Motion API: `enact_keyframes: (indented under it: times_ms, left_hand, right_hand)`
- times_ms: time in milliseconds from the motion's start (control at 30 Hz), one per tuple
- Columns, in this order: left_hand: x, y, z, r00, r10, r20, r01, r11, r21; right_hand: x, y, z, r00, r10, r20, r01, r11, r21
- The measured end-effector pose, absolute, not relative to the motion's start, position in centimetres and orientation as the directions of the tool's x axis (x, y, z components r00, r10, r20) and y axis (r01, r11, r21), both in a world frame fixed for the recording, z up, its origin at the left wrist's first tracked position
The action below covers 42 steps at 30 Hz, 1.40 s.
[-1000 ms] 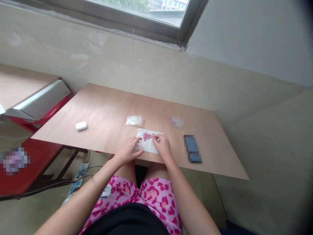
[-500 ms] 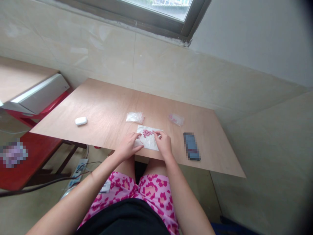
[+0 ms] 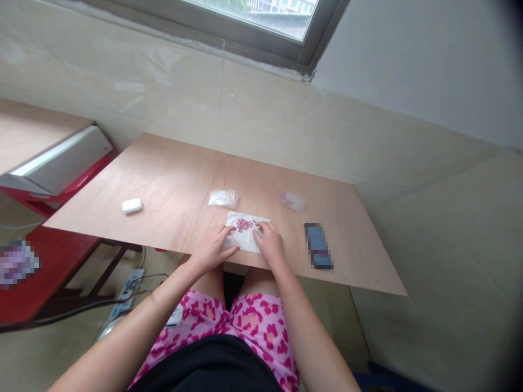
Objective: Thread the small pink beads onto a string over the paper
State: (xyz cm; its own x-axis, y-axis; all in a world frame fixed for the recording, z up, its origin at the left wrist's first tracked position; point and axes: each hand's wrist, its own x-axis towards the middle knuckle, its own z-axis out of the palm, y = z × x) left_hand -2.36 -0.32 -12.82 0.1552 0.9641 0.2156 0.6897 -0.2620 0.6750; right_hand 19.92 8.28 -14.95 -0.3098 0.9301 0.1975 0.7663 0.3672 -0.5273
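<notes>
A wooden counter (image 3: 180, 174) spreads ahead, and a white sheet (image 3: 250, 245) lies near its front edge. Over the sheet's left side comes the left hand (image 3: 212, 249), thumb and fingers spread; whether that grip holds anything, can't tell. Opposite, the right hand (image 3: 271, 243) brings thumb and fingertips close together, its grip too small to read. Phone (image 3: 319, 246) to the right, clear packets (image 3: 223, 198) behind, red thread (image 3: 236, 239) curving by the left fingers, and pink beads (image 3: 244, 225) clustered on the sheet between both hands!

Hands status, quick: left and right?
Left hand: open, thumb and fingers apart at the white sheet.
Right hand: beside the pink beads; grip can't be told.
</notes>
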Motion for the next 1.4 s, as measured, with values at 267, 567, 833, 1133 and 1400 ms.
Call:
enact_keyframes:
  times_ms: [267, 567, 833, 1133, 1400]
  left_hand:
    - [-2.4, -0.4, -12.9, 0.152, 0.962, 0.228, 0.674, -0.269, 0.688]
    - [-2.4, -0.5, -13.1, 0.115, 0.96, 0.254, 0.693, -0.26, 0.673]
    - [-2.2, -0.5, -13.0, 0.12, 0.96, 0.252, 0.691, -0.263, 0.674]
    - [-2.1, -0.5, -12.8, 0.109, 0.965, 0.24, 0.698, -0.246, 0.672]
    - [-2.0, -0.4, -13.0, 0.092, 0.967, 0.238, 0.7, -0.232, 0.675]
  right_hand:
    - [19.3, 8.5, -14.0, -0.219, 0.968, 0.121, 0.595, 0.23, -0.77]
    - [17.1, 6.4, -11.0, -0.348, 0.937, 0.04, 0.368, 0.176, -0.913]
    - [19.9, 11.0, -13.8, -0.21, 0.966, 0.149, 0.734, 0.257, -0.628]
    - [19.0, 11.7, -14.5, -0.271, 0.95, 0.156, 0.75, 0.31, -0.585]
    - [17.6, 8.0, -13.2, -0.203, 0.978, 0.037, 0.34, 0.106, -0.934]
